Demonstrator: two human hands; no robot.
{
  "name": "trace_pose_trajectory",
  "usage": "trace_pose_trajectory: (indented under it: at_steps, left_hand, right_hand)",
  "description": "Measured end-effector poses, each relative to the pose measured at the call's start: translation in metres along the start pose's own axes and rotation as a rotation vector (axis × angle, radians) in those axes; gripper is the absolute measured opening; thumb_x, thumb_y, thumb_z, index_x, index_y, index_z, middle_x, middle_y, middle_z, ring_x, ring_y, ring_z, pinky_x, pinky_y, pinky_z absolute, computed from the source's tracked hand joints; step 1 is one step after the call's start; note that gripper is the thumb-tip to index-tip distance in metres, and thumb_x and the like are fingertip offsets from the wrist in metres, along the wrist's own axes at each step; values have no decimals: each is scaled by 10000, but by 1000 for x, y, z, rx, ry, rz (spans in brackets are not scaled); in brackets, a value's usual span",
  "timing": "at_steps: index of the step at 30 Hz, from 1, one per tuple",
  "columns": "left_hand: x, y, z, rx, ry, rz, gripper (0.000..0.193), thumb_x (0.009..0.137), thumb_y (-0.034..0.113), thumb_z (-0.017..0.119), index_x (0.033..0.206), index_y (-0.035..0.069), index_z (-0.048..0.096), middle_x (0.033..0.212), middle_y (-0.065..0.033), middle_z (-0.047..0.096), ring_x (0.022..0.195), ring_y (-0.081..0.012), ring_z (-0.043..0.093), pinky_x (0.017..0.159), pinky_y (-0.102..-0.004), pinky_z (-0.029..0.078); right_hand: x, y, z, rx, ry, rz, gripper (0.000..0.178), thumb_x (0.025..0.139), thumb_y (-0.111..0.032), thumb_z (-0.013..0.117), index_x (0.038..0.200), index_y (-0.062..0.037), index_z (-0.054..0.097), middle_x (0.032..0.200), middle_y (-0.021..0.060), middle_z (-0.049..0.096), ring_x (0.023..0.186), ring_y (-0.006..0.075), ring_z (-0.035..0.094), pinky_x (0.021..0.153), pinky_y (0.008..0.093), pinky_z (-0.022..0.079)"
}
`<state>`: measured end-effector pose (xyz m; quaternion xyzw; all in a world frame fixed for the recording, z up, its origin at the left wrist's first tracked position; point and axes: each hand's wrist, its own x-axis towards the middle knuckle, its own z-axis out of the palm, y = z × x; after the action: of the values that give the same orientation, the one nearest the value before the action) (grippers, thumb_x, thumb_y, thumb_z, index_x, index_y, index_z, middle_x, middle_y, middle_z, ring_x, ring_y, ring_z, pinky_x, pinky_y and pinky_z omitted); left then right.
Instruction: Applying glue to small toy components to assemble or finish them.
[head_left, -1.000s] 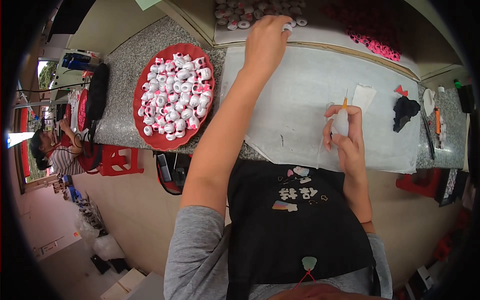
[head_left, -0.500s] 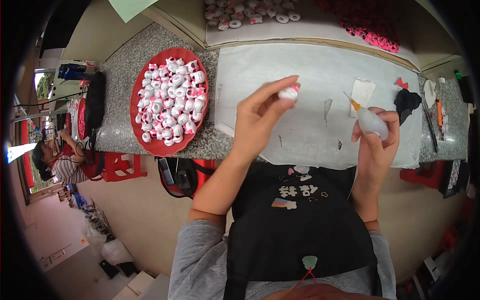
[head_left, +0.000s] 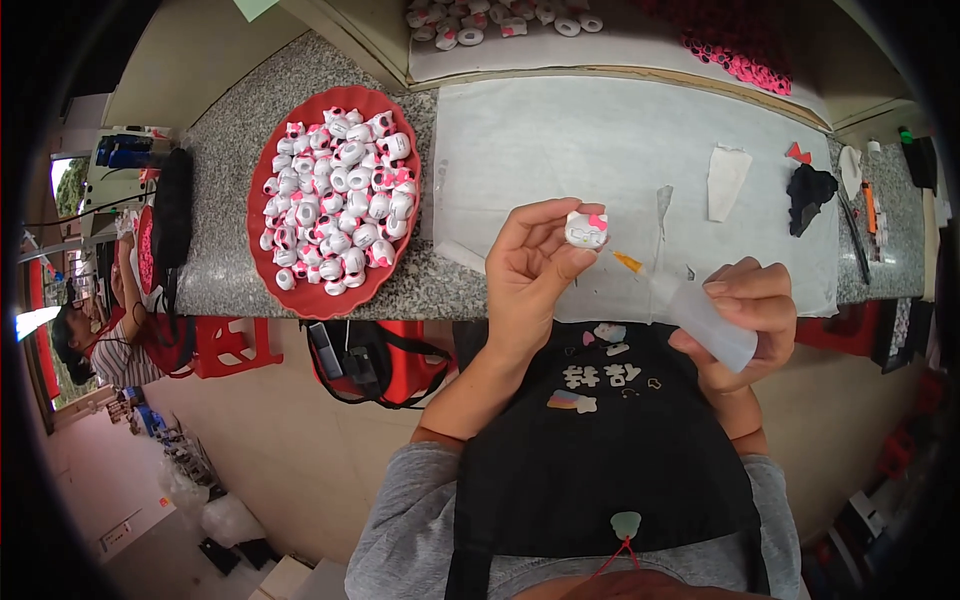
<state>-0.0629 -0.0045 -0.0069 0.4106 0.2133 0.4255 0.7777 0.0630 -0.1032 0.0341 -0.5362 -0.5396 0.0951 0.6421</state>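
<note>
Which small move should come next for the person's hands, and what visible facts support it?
Probably ease the orange tip of the bottle in the right hand closer to the white figure: the left hand holds the figure up, face showing, and the tip points toward it across a small gap.

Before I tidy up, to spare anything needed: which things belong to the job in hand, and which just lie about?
Seem to belong:
white cat head, in the left hand
squeeze bottle, in the right hand
red tray of similar heads

Seem just lying about:
black cloth
white paper piece
red scrap
</note>
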Motion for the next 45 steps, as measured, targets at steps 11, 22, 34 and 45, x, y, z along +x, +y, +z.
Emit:
trace_pose_trajectory:
  at_steps: [11,22,34,45]
  left_hand:
    - [-2,1,-5,-15,-27,6,360,694,-41,546,1024,-20,402,1000,-165,493,862,-186,526,761,-290,435]
    - [-2,2,-5,-32,-32,-6,360,696,-29,551,1026,-19,408,990,-167,500,854,-197,530,747,-306,440]
    - [-4,-1,-1,43,-58,22,349,687,-69,541,1010,-29,416,986,-168,500,867,-200,520,760,-280,422]
    - [-3,-1,-3,289,-96,108,325,699,-84,517,1007,-36,423,997,-160,491,904,-183,494,775,-262,405]
  right_hand:
    - [-1,-2,6,-34,-43,-47,366,530,-99,741,780,-80,475,768,52,462,569,118,434,509,220,367]
    - [0,1,4,-43,-36,-76,347,553,-85,718,800,-79,475,767,55,459,565,121,429,510,227,371]
    - [-2,2,3,-47,-46,-74,359,552,-87,725,807,-77,472,770,59,460,566,121,435,507,225,375]
    - [1,-3,-1,-83,-122,-43,368,536,-80,729,796,-70,468,770,67,456,566,121,431,514,226,366]
